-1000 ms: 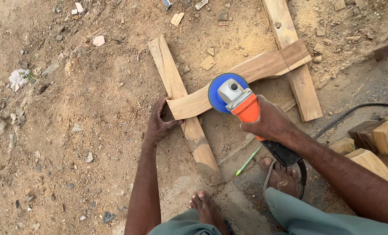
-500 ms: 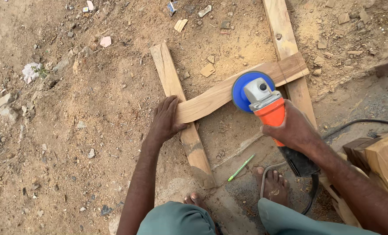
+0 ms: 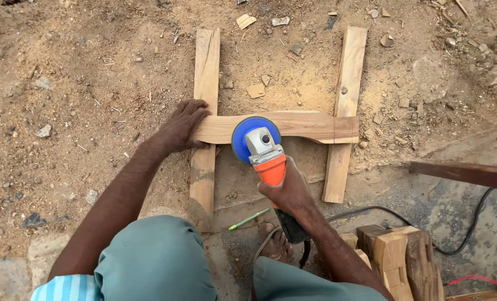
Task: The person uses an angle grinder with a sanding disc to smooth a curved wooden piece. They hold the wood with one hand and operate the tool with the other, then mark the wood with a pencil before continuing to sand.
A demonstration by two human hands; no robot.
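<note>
At nine o'clock the left hand [image 3: 183, 126] lies spread, pressing the end of a curved board [image 3: 293, 126] resting across two planks [image 3: 206, 78]. At centre, the grinder [image 3: 262, 150] touches that board; at five o'clock the right hand [image 3: 288, 190] grips its orange body.

I count three planks on the dirt: two long ones lying upright in the frame, the left plank [image 3: 205, 128] and the right plank [image 3: 344, 108], and one curved crosspiece [image 3: 304, 126] laid across both at centre. There is one angle grinder [image 3: 262, 149] with one blue disc guard, one green pencil [image 3: 249, 219] at lower centre, one black cable [image 3: 471, 223] at lower right, and one stack of wood blocks [image 3: 399, 251] there too. I see two hands, the left hand [image 3: 183, 126] and the right hand [image 3: 288, 189], and one bare foot [image 3: 274, 246] at the bottom
</note>
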